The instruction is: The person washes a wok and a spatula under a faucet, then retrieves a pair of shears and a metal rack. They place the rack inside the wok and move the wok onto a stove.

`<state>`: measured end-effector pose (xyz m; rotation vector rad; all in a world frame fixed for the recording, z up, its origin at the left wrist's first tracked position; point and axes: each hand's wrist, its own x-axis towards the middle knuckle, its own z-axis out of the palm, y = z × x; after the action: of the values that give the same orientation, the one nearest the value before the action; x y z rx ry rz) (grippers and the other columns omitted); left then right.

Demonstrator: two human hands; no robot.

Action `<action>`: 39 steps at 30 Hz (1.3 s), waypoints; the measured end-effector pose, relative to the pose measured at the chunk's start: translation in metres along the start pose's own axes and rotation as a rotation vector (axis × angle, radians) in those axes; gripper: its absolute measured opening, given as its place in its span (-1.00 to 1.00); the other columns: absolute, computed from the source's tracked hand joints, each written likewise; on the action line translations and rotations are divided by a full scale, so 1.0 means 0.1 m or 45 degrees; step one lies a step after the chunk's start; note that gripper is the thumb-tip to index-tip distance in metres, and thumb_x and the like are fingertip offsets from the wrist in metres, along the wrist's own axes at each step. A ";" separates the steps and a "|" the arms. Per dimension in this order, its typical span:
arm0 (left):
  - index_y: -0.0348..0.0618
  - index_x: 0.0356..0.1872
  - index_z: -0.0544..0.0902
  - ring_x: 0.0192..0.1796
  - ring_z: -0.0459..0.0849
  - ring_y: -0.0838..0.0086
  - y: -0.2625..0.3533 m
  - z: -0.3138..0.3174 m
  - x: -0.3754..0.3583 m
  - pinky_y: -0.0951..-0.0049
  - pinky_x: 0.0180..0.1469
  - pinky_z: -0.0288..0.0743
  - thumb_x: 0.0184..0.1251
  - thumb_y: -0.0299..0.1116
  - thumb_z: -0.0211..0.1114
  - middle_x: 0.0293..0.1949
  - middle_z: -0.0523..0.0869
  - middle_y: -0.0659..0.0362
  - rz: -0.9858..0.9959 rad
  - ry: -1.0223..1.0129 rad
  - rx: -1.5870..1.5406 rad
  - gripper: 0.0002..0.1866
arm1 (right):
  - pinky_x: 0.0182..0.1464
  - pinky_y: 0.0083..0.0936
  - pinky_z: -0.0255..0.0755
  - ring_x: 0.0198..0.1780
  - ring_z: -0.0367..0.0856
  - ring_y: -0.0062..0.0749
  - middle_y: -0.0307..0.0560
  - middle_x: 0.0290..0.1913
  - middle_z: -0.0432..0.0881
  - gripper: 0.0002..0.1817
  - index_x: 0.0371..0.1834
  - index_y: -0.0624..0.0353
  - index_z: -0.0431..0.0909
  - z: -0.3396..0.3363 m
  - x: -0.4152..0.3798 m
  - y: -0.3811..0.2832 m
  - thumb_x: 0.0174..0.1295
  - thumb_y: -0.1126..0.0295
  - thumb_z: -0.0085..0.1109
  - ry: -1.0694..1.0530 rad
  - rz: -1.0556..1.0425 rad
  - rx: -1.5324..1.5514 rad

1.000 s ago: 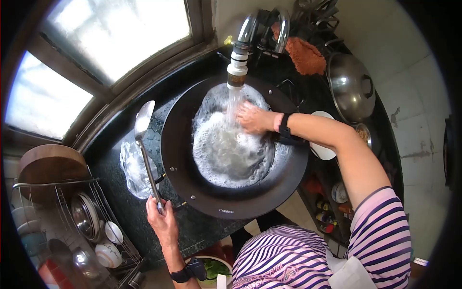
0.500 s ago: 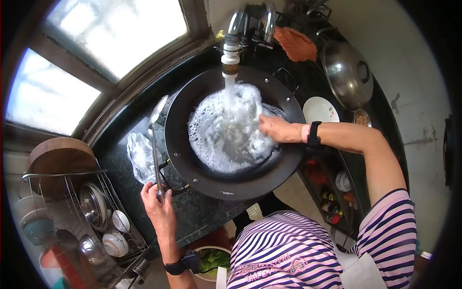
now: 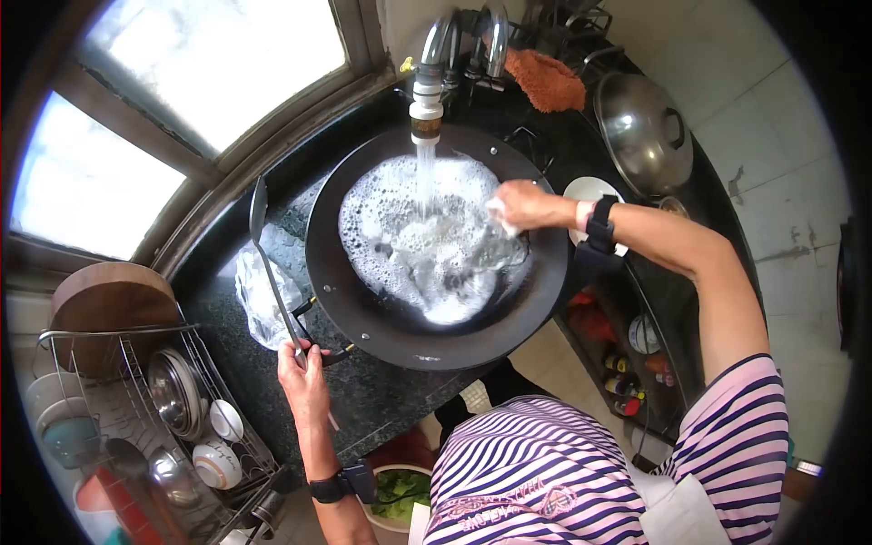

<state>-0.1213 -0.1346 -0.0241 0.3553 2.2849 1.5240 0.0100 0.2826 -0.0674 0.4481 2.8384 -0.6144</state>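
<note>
Spatula (image 3: 258, 211) lies left of the wok (image 3: 490, 336), slanting away from the left hand (image 3: 307, 389), whose grip pinches its handle, while the right hand (image 3: 530, 206), nearer the suds (image 3: 400, 195), bunches its grip around something whitish (image 3: 497, 211) by the wok's right inner wall.

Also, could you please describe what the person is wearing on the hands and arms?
Both the left hand and the right hand are bare, without gloves. Each wrist has a black band with a dark, boxy device; the right one also has a pale pink band beside it. The visible right sleeve is short, pink and white with dark stripes.
</note>
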 end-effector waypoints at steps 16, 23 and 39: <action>-0.27 -0.31 0.41 -0.37 0.58 0.53 0.00 0.09 -0.01 0.52 -0.28 0.43 0.19 -0.59 0.11 -0.42 0.50 0.16 0.012 0.072 0.167 -0.91 | -0.64 -0.64 0.29 -0.63 0.36 -0.61 -0.10 -0.49 0.52 -0.85 -0.26 0.18 0.49 -0.41 0.07 0.19 0.17 0.37 0.11 0.021 0.520 1.514; -0.27 -0.30 0.41 -0.33 0.61 0.51 -0.07 0.16 -0.01 0.52 -0.26 0.46 0.20 -0.59 0.12 -0.40 0.51 0.18 0.036 0.139 0.105 -0.91 | -0.55 -0.35 0.30 -0.64 0.39 -0.33 -0.12 -0.60 0.44 -0.64 -0.42 0.24 0.54 -0.50 0.14 0.07 0.23 0.12 0.05 0.105 0.688 0.858; -0.15 -0.26 0.33 -0.45 0.47 0.64 0.16 0.21 0.01 0.64 -0.46 0.38 0.23 -0.59 0.12 -0.25 0.55 0.14 -0.061 0.258 -0.552 -0.83 | -0.02 -0.29 0.40 0.03 0.54 0.02 0.30 -0.06 0.56 -0.59 -0.02 0.41 0.48 -0.36 0.33 1.09 0.07 0.38 0.00 0.408 0.701 0.567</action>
<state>-0.1128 -0.1113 -0.0169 0.0271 2.0042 2.0458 0.0110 0.4004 -0.0841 1.4540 2.6300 -1.1246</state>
